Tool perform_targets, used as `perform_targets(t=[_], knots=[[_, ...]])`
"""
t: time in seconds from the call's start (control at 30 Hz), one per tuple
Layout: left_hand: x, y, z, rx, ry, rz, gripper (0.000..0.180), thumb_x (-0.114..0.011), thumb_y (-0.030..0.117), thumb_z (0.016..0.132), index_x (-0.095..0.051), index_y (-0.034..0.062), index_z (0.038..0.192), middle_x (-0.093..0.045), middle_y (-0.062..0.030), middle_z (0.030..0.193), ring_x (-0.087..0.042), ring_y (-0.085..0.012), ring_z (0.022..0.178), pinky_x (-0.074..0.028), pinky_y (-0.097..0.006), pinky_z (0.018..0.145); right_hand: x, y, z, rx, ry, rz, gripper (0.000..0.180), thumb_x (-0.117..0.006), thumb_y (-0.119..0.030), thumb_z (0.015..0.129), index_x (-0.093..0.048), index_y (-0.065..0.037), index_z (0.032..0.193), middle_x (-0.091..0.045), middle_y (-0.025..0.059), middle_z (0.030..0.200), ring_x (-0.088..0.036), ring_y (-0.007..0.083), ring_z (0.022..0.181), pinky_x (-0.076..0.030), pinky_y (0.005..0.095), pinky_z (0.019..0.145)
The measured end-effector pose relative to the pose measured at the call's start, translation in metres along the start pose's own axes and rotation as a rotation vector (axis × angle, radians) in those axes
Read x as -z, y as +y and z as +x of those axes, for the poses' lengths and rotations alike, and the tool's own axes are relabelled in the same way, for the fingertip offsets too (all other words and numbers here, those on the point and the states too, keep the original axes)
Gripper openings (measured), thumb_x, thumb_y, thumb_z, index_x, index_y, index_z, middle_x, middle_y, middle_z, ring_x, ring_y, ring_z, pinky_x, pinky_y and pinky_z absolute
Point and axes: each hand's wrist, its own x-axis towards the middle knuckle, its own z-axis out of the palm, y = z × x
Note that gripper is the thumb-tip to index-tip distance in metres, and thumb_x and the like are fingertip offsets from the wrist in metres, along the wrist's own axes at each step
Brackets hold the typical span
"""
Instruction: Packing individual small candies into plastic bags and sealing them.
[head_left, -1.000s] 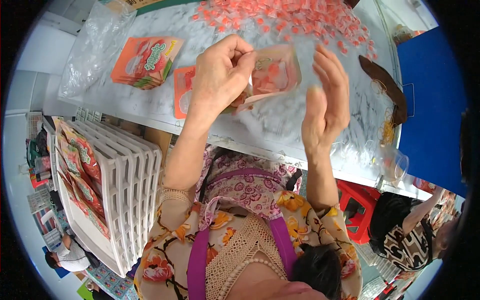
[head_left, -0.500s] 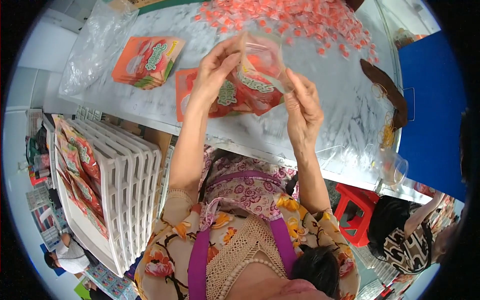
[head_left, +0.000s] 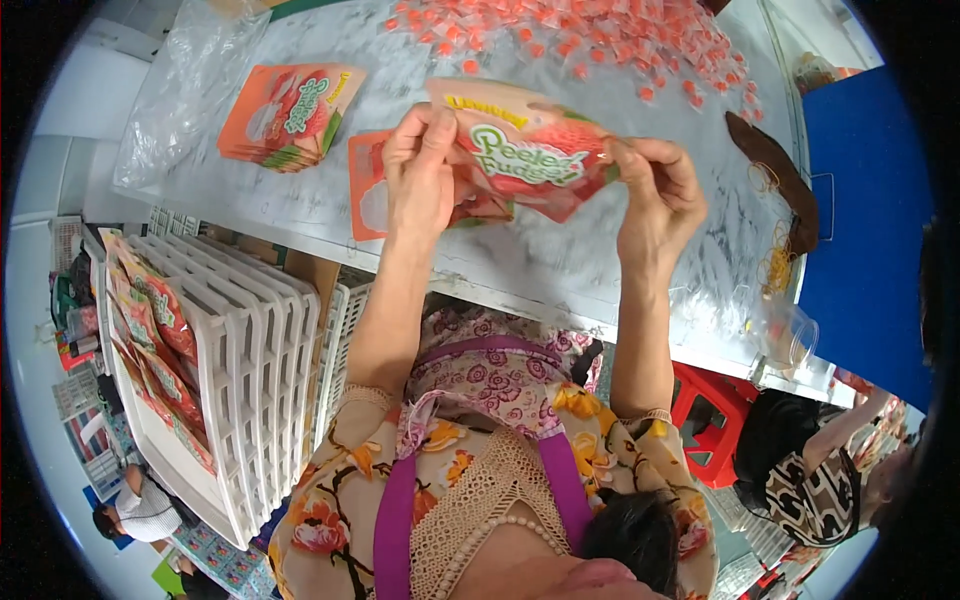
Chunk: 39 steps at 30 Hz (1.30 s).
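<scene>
You grasp the orange pouch [head_left: 525,155] by both top corners, left hand [head_left: 420,175] and right hand [head_left: 655,190] pinching, above the surface [head_left: 560,260]; keep each grip firm, pulling its mouth apart evenly.

you're in a small packing workshop: loose pink sweets [head_left: 590,35] heaped at the top of the long worktable [head_left: 560,250], printed pouches [head_left: 290,115] stacked upper left, white plastic crates [head_left: 250,370] lower left.

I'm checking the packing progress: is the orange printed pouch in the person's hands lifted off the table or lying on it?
Lifted: the orange printed pouch is pinched between left hand and right hand, above the grey table.
</scene>
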Motion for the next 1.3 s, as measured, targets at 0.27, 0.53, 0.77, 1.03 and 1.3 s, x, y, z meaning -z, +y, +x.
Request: perform_targets(t=[0.27, 0.53, 0.77, 1.03, 1.3], knots=[[-0.009, 0.03, 0.004, 0.243, -0.265, 0.425, 0.029, -0.075, -0.006, 0.073, -0.069, -0.0055, 0.102, -0.071, -0.0098, 0.1, -0.066, -0.0144, 0.09, -0.055, -0.027, 0.079, -0.001, -0.004, -0.004, -0.082, -0.173, 0.131, 0.009, -0.068, -0.001, 0.085, -0.065, 0.002, 0.093, -0.068, 0.0085, 0.087, -0.062, 0.0143, 0.077, -0.05, 0.0276, 0.074], [-0.023, 0.03, -0.017, 0.101, -0.252, 0.686, 0.017, -0.075, 0.001, 0.079, -0.072, -0.0027, 0.095, -0.073, -0.0081, 0.09, -0.067, -0.0108, 0.081, -0.055, -0.024, 0.069, -0.007, -0.047, 0.021, 0.071, -0.667, -0.637, 0.024, -0.078, -0.008, 0.071, -0.071, -0.002, 0.093, -0.064, 0.0085, 0.073, -0.06, 0.0165, 0.062, -0.045, 0.0274, 0.057], [-0.025, 0.033, -0.031, 0.03, -0.258, 0.598, 0.015, -0.077, 0.004, 0.078, -0.072, -0.0023, 0.09, -0.067, -0.0028, 0.075, -0.059, -0.0056, 0.068, -0.046, -0.02, 0.058, -0.013, -0.058, 0.015, 0.218, -0.705, -0.674, 0.012, -0.077, -0.006, 0.071, -0.072, -0.001, 0.08, -0.059, 0.0083, 0.065, -0.056, 0.0165, 0.053, -0.042, 0.0284, 0.05], [-0.018, 0.05, -0.061, -0.262, -0.361, 0.676, 0.017, -0.075, 0.002, 0.073, -0.072, 0.0001, 0.09, -0.071, -0.0097, 0.083, -0.068, -0.0172, 0.073, -0.052, -0.028, 0.063, -0.018, -0.084, -0.008, 0.409, -0.784, -0.696, 0.012, -0.077, -0.004, 0.068, -0.067, 0.0, 0.075, -0.059, 0.0085, 0.065, -0.059, 0.0205, 0.058, -0.044, 0.029, 0.052], [0.012, 0.121, -0.115, -0.227, -0.266, 0.826, 0.016, -0.071, 0.01, 0.076, -0.072, 0.0006, 0.089, -0.071, -0.012, 0.084, -0.069, -0.0231, 0.077, -0.053, -0.032, 0.065, -0.045, -0.087, -0.04, 0.304, -0.995, -0.601, 0.029, -0.081, -0.024, 0.068, -0.065, 0.0, 0.071, -0.053, 0.0099, 0.062, -0.047, 0.0245, 0.053, -0.035, 0.0339, 0.048]])
